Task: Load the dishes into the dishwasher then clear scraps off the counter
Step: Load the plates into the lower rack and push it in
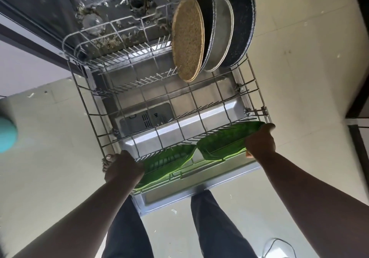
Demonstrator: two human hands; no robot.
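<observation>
The right hand (pixel 260 141) grips the right green tray (pixel 225 142) at the rack's (pixel 257 90) near right corner. The left hand (pixel 121 165) grips the rack's near left corner beside the left green tray (pixel 165 162). Both trays lie lengthwise along the near edge.

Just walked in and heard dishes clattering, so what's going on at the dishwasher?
A person stands over the open dishwasher's pulled-out lower rack. The left hand grips the rack's front corner beside one green leaf-shaped dish; the right hand holds a second green dish at the front row. Four round plates stand upright at the back. Scraps litter the dishwasher floor.
</observation>
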